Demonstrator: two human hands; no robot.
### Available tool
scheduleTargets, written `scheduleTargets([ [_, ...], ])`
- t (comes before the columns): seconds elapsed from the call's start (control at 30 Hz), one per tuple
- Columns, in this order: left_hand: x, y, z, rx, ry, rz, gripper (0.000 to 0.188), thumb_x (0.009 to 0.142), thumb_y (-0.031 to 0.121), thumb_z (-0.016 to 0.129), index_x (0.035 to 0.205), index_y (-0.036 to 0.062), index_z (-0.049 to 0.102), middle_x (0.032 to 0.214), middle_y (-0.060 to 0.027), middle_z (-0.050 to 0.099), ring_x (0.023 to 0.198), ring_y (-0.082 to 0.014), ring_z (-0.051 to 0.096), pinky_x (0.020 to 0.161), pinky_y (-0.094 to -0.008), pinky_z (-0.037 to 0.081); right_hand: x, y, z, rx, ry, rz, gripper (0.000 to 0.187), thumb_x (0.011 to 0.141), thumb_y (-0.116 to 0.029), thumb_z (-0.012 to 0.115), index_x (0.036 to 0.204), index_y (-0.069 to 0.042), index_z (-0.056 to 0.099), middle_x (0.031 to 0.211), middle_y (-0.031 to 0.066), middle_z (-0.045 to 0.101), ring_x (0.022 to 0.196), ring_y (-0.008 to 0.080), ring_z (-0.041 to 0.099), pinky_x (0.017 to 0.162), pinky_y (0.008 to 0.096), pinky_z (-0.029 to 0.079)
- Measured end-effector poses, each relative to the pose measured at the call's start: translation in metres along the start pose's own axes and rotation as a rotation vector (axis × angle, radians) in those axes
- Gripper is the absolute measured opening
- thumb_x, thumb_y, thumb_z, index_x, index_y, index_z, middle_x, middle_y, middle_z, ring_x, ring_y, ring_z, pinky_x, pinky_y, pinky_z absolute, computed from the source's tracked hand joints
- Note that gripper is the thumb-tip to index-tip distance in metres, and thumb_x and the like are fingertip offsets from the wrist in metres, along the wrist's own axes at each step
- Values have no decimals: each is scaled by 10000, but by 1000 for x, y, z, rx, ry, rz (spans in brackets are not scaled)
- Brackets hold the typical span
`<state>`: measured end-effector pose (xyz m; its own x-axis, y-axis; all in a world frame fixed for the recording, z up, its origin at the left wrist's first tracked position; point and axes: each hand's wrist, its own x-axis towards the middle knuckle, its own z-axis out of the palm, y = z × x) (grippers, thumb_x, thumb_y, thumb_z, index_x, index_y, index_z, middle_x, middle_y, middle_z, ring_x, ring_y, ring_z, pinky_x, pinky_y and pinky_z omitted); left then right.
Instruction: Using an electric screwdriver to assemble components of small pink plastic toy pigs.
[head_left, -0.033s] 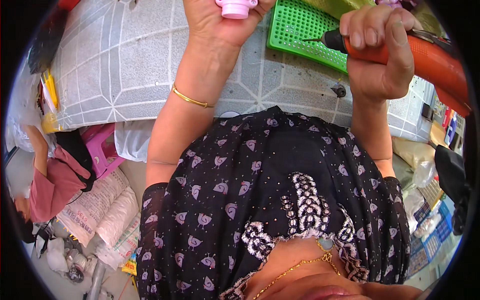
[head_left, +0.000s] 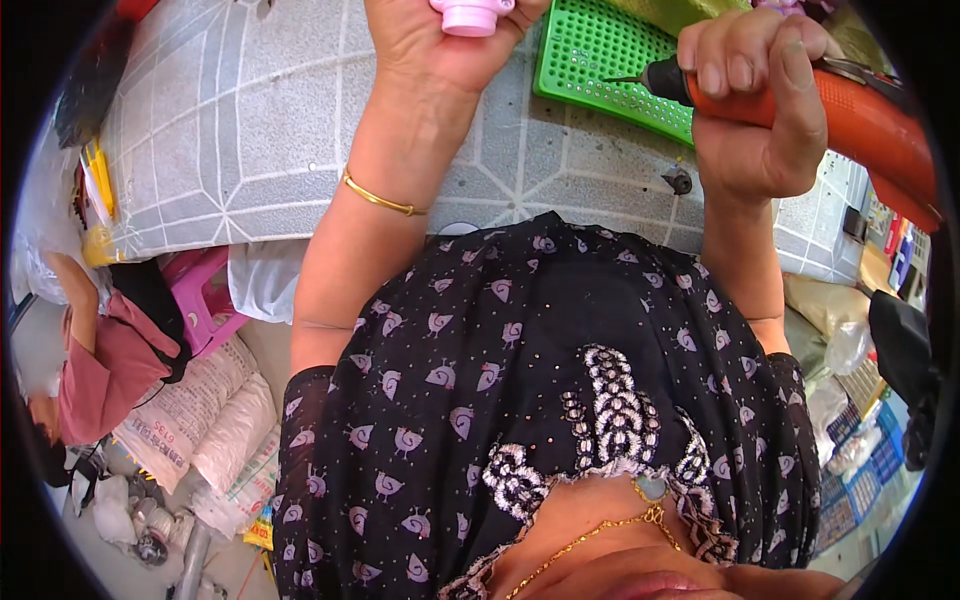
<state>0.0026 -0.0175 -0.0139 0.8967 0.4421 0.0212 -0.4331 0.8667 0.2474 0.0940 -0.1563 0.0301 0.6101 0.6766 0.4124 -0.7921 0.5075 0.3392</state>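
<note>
At the top edge, my left hand (head_left: 445,50) is closed around a small pink plastic part (head_left: 470,17) with a round collar. Its fingers run partly out of view. My right hand (head_left: 755,105) grips an orange electric screwdriver (head_left: 865,125) lying level, its black nose and thin bit pointing left. The bit tip (head_left: 612,79) appears over a green perforated tray (head_left: 560,75) whose holes hold several small shiny screws. Whether the bit touches any screw, I cannot tell.
A grey patterned tablecloth (head_left: 270,150) covers the table; a small dark piece (head_left: 678,180) lies near its front edge. Yellow-green material (head_left: 670,15) sits behind the tray. At left are a pink stool (head_left: 205,300), sacks (head_left: 195,400) and another person's sleeve (head_left: 105,375).
</note>
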Motion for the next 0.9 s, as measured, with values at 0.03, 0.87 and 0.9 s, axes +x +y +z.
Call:
scheduleTargets([
  [0.03, 0, 0, 0, -1, -6, 7, 513, 936, 484, 684, 1242, 76, 638, 1010, -191, 691, 749, -326, 663, 546, -367, 552, 0, -1, -3, -1, 4, 2, 202, 1016, -217, 612, 1020, -126, 432, 704, 13, 481, 545, 140, 496, 598, 292, 462],
  [0.87, -1, 0, 1, -18, 21, 17, 497, 939, 493, 687, 1226, 89, 661, 1009, -205, 689, 761, -326, 667, 555, -363, 537, -1, -28, 9, -883, -123, 119, 134, 1013, -237, 560, 1089, -126, 553, 773, -8, 508, 665, 138, 498, 707, 333, 415],
  [0.9, -1, 0, 1, -17, 20, 17, 497, 939, 493, 687, 1226, 89, 661, 1009, -205, 689, 761, -326, 667, 555, -363, 537, 0, -33, 10, -928, -128, 126, 136, 1012, -237, 557, 1091, -127, 559, 776, -9, 509, 671, 138, 498, 713, 335, 413],
])
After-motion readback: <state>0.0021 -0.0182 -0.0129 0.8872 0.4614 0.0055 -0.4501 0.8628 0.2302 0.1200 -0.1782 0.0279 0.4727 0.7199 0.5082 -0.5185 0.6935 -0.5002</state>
